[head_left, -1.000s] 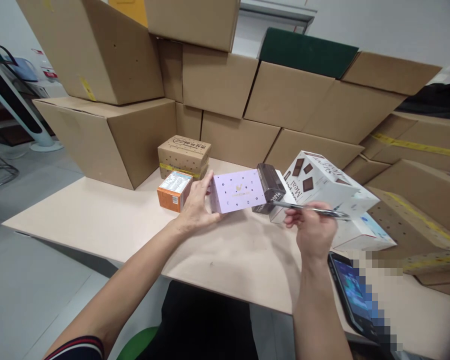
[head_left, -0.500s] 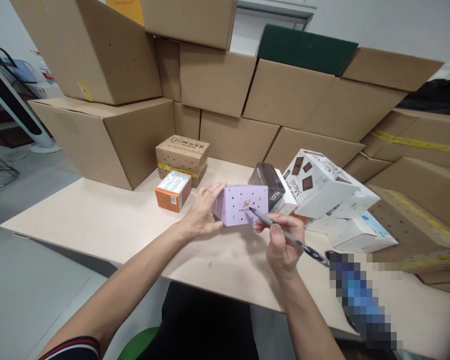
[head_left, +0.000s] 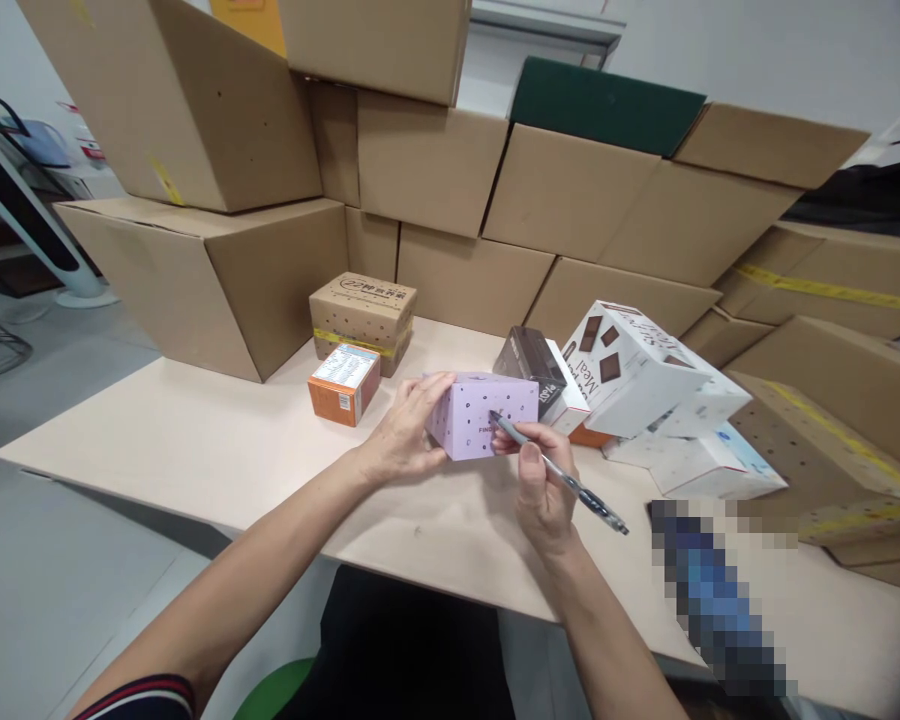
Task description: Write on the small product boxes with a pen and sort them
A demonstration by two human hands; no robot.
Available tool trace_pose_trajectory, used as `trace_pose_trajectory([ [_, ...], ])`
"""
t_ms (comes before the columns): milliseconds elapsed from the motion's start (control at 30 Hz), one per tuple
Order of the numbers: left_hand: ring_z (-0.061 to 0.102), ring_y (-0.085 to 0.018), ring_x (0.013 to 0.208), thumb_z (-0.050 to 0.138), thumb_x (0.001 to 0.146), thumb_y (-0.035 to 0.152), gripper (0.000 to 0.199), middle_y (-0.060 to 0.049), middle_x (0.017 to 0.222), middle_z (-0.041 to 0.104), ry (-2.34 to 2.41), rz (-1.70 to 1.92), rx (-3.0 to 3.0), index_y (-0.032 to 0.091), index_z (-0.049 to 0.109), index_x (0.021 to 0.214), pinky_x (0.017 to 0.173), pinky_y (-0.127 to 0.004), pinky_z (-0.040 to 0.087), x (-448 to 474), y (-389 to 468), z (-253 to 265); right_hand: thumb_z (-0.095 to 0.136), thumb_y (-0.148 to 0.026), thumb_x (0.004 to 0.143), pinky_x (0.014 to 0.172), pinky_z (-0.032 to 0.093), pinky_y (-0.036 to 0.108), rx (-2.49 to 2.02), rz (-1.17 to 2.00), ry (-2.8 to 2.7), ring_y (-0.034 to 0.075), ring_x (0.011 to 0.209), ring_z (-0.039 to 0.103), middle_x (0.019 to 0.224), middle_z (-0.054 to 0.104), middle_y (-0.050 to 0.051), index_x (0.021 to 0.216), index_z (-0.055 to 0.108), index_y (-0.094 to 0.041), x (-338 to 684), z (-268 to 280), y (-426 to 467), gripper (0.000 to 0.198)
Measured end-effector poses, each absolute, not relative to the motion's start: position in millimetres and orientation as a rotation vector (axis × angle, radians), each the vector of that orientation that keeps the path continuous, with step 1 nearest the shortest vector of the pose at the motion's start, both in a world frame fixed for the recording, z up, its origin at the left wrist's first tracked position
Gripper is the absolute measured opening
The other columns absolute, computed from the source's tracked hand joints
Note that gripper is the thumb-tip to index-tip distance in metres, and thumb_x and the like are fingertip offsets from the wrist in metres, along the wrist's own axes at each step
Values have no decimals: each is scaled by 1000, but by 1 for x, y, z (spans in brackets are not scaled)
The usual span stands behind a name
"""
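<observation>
Hands [head_left: 405,430] [head_left: 544,495]: lilac box [head_left: 471,420], pen [head_left: 581,490] | pale tabletop [head_left: 217,430] | cartons [head_left: 427,165] behind | grey floor [head_left: 52,540]

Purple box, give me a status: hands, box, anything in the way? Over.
Left hand holding purple box at left side. Right hand holding pen, tip at front face, contact unclear. Dark box close behind.

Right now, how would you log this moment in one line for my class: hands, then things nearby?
left hand: holding purple box | right hand: holding pen, tip at box's front | nearby: orange box left, dark box behind
</observation>
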State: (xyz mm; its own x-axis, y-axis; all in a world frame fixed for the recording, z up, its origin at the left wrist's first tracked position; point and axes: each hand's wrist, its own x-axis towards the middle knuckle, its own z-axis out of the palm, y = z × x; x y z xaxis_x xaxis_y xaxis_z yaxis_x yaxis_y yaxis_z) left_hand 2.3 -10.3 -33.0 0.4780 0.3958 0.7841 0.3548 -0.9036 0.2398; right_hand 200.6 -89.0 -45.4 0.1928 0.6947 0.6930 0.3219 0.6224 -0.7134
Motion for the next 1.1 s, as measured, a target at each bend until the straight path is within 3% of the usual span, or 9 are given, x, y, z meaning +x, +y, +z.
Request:
trace_pose_trajectory([
  [433,51,-34,125,72,75,26,96,-19,144,49,686,1402,2654,22,18,155,103,-52,43,1,-8,-35,54,-29,96,76,61,36,-968,297,-1406,19,84,73,98,72,4,112,64,-23,200,-45,-86,20],
  [733,49,-35,128,73,73,23,97,-19,145,47,713,1398,2602,23,20,154,101,-54,46,0,-6,-36,50,-31,98,61,56,31,-796,282,-1130,14,64,68,84,70,0,107,60,-21,204,-29,-87,16],
  [833,48,-36,129,72,74,23,98,-18,145,46,720,1377,2565,24,18,155,103,-56,45,-1,-6,-36,49,-30,99,63,55,31,-975,188,-1199,14,66,67,89,69,2,113,59,-21,220,-27,-100,20],
  [967,45,-36,132,73,73,23,100,-17,147,44,702,1372,2501,25,17,156,105,-58,44,-1,-5,-38,51,-26,97,74,54,32,-1340,-18,-1599,18,82,67,97,69,6,114,60,-21,246,-35,-127,20],
  [1100,44,-35,133,73,72,22,99,-17,148,42,702,1373,2465,26,19,155,106,-58,44,-2,-4,-40,46,-4,89,74,49,31,-1756,-219,-2045,22,93,64,108,66,10,119,60,-19,259,-42,-143,36],
])
